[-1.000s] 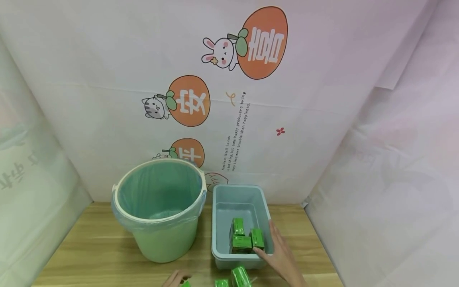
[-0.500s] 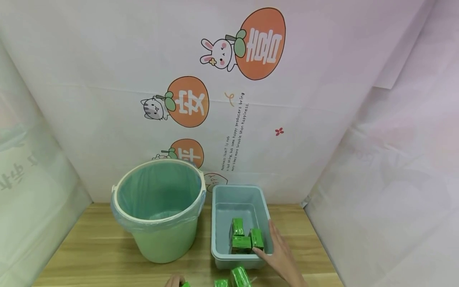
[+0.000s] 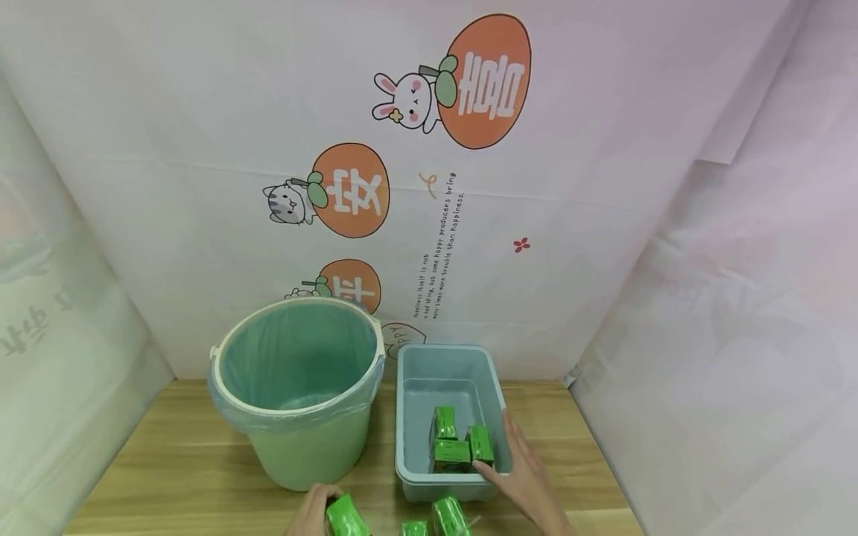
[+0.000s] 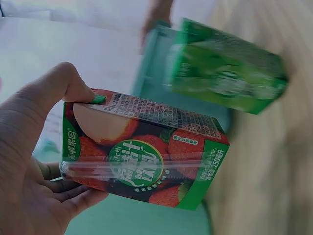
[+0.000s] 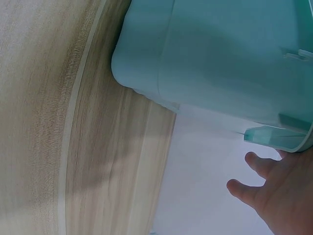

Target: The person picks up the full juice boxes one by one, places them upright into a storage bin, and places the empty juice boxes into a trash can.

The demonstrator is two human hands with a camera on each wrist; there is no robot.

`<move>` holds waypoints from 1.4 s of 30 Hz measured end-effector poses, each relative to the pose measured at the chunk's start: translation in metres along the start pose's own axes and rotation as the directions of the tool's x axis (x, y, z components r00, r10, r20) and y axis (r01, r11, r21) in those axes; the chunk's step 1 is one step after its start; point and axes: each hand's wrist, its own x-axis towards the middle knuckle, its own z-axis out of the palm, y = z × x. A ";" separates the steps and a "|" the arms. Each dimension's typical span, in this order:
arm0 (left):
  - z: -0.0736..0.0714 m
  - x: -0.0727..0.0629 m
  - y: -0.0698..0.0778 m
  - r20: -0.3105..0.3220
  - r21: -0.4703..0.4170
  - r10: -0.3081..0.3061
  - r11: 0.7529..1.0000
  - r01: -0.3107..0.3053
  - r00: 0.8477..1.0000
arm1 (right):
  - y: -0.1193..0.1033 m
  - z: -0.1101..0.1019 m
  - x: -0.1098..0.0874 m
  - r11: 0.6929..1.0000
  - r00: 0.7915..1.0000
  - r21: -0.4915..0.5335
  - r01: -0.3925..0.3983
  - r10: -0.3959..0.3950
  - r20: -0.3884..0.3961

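My left hand (image 3: 310, 514) grips a juice carton (image 4: 146, 156), thumb on its top edge and fingers beneath. It has a green end and pictures of red lychees on its side. In the head view it is at the bottom edge, just in front of the green bucket. My right hand (image 3: 529, 487) rests at the near right corner of a blue-grey plastic bin (image 3: 400, 417), thumb over the rim and fingers along the outer wall. The right wrist view shows its fingers loosely spread below the rim. Three green-topped cartons (image 3: 452, 455) sit together inside the bin.
Two more green cartons (image 3: 450, 517) stand on the wooden table (image 3: 174, 461) in front of the bin, partly cut off by the frame. A green bucket (image 3: 315, 454) with a clear liner over its rim stands left of the bin. White printed sheets enclose the table.
My left hand has come up from the bottom edge with the juice carton, more of which now shows. The right hand and bin have stayed in place.
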 end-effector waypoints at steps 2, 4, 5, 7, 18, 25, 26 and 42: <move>-0.008 0.010 0.002 0.013 -0.009 0.050 0.999 -0.050 0.999 | 0.000 0.000 0.000 1.000 1.000 0.004 -0.009 0.009 0.006; -0.012 0.019 0.006 0.011 -0.021 0.102 0.995 -0.102 0.995 | -0.001 -0.001 0.000 1.000 0.999 0.013 -0.028 0.027 0.023; -0.013 0.023 0.009 0.008 -0.026 0.120 0.992 -0.120 0.993 | -0.001 -0.002 0.001 0.999 0.999 0.017 -0.039 0.039 0.035; -0.014 0.031 0.016 -0.016 -0.024 0.136 0.990 -0.136 0.991 | -0.002 -0.003 0.001 0.998 0.997 0.019 -0.060 0.059 0.056; -0.012 0.072 0.059 0.128 -0.094 0.016 0.996 -0.004 0.992 | -0.003 -0.004 -0.001 0.997 0.995 0.010 -0.078 0.077 0.063; 0.005 0.102 0.068 0.149 -0.134 0.062 0.990 -0.042 0.987 | -0.003 -0.004 0.001 0.998 0.996 0.013 -0.067 0.066 0.060; 0.007 0.107 0.069 0.155 -0.141 0.063 0.989 -0.041 0.986 | -0.003 -0.004 0.001 0.998 0.996 0.010 -0.065 0.064 0.064; 0.053 0.177 0.071 0.286 -0.183 0.088 0.982 -0.036 0.954 | -0.001 -0.003 0.005 0.996 0.989 -0.005 -0.092 0.092 0.115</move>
